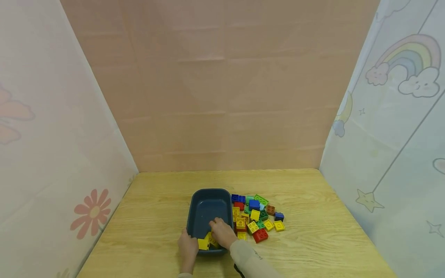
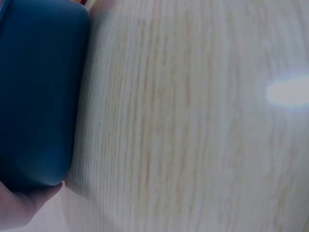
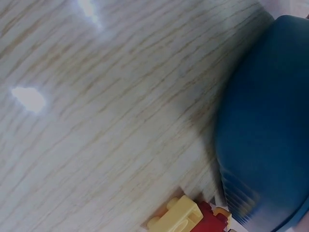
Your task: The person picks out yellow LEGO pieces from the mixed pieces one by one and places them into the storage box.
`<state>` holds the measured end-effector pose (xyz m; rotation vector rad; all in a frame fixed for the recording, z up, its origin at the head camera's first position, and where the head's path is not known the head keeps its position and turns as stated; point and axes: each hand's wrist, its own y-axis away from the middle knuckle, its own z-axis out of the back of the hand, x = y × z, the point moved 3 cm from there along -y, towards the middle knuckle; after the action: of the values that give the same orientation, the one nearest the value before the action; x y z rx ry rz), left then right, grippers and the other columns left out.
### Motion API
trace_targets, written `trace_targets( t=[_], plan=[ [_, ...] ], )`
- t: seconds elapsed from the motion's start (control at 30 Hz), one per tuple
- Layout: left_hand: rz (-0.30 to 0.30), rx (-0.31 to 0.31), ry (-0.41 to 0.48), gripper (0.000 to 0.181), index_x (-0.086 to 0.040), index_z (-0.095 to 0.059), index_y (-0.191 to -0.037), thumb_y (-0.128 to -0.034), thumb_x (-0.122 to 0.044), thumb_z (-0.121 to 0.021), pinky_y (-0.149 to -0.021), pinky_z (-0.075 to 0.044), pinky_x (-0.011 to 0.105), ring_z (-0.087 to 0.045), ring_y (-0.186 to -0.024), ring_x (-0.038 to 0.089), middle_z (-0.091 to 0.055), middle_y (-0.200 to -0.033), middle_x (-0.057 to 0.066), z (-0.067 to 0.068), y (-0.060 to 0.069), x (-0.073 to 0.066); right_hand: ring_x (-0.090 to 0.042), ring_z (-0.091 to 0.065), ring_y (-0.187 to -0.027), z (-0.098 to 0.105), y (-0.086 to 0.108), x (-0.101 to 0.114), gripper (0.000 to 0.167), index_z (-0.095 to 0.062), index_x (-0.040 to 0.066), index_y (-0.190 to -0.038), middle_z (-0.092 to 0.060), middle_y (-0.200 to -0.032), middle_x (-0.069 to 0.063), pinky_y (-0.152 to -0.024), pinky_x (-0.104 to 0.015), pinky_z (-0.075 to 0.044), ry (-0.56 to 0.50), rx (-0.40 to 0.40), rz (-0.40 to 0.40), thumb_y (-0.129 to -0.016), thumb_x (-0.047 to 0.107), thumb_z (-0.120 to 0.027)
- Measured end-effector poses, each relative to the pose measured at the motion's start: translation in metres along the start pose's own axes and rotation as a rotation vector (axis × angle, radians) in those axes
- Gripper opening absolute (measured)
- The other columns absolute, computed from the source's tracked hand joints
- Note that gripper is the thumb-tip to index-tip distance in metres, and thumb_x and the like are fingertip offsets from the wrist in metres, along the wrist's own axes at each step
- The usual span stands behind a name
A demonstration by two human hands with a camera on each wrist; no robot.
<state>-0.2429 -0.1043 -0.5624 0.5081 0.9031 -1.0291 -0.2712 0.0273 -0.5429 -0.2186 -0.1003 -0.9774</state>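
Note:
A dark blue rectangular tray (image 1: 208, 211) stands on the wooden table, its outer wall (image 2: 38, 92) filling the left of the left wrist view. My left hand (image 1: 188, 246) grips the tray's near left corner; its fingers (image 2: 36, 199) reach against the underside edge. Several yellow toy bricks (image 1: 203, 244) lie in the near end of the tray. Over the tray's right rim reaches my right hand (image 1: 223, 233), beside and above these bricks. Whether its fingers pinch a brick is hidden in the head view; the right wrist view shows mostly the tray's wall (image 3: 265, 125).
Right of the tray lies a loose heap of toy bricks: a red brick (image 1: 260, 235), a blue brick (image 1: 254, 204), a light green brick (image 1: 261, 199), a brown brick (image 1: 270, 209) and several yellow ones. Fabric walls enclose the wooden table (image 1: 149, 224) at the back and sides.

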Motion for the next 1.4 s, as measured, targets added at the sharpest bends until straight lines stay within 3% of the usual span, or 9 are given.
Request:
trace_targets(
  t=[0.4,0.63,0.87,1.1,1.4],
  plan=[
    [-0.032,-0.042,-0.003,0.043,0.02,-0.046,-0.109,-0.0667,0.013,-0.048,-0.061,-0.047,0.048,-0.057,-0.081,0.045,-0.057,-0.089,0.035,-0.001,0.002,-0.001,-0.017,-0.051,-0.082,-0.002,0.0,-0.003,0.02,-0.061,0.007,-0.101,-0.052,-0.091,-0.006,-0.061,-0.02,-0.047,0.022,-0.008,-0.02,-0.082,0.013,-0.062],
    [-0.025,-0.031,0.004,0.044,0.021,-0.045,-0.11,-0.0673,0.013,-0.048,-0.064,-0.047,0.049,-0.057,-0.084,0.045,-0.056,-0.092,0.036,-0.003,0.001,0.0,-0.019,-0.051,-0.088,-0.001,0.001,-0.003,0.02,-0.061,0.008,-0.1,-0.052,-0.096,-0.007,-0.065,-0.021,-0.048,0.025,-0.028,-0.011,-0.082,0.014,-0.062],
    [-0.034,-0.022,0.011,0.042,0.021,-0.044,-0.109,-0.0685,0.014,-0.047,-0.064,-0.047,0.049,-0.056,-0.084,0.045,-0.055,-0.093,0.037,-0.002,0.001,0.0,-0.018,-0.051,-0.09,0.005,0.003,-0.003,0.02,-0.063,0.006,-0.099,-0.054,-0.098,-0.007,-0.071,-0.021,-0.047,0.034,-0.138,0.032,-0.081,0.015,-0.063],
    [-0.018,-0.002,-0.008,0.046,0.022,-0.042,-0.114,-0.0689,0.013,-0.047,-0.066,-0.047,0.05,-0.055,-0.087,0.046,-0.054,-0.095,0.038,-0.002,0.0,0.001,-0.02,-0.054,-0.093,0.015,0.008,-0.009,0.021,-0.064,0.004,-0.096,-0.055,-0.102,-0.011,-0.073,-0.024,-0.048,-0.027,-0.281,0.038,-0.078,0.014,-0.066],
    [0.021,0.006,-0.02,0.046,0.019,-0.042,-0.115,-0.0692,0.013,-0.046,-0.068,-0.047,0.05,-0.055,-0.089,0.046,-0.054,-0.098,0.037,-0.003,-0.002,0.004,-0.021,-0.055,-0.089,0.026,0.016,-0.024,0.018,-0.063,0.003,-0.097,-0.052,-0.105,-0.013,-0.068,-0.025,-0.049,-0.16,-0.385,-0.022,-0.081,0.01,-0.061]
  ],
)
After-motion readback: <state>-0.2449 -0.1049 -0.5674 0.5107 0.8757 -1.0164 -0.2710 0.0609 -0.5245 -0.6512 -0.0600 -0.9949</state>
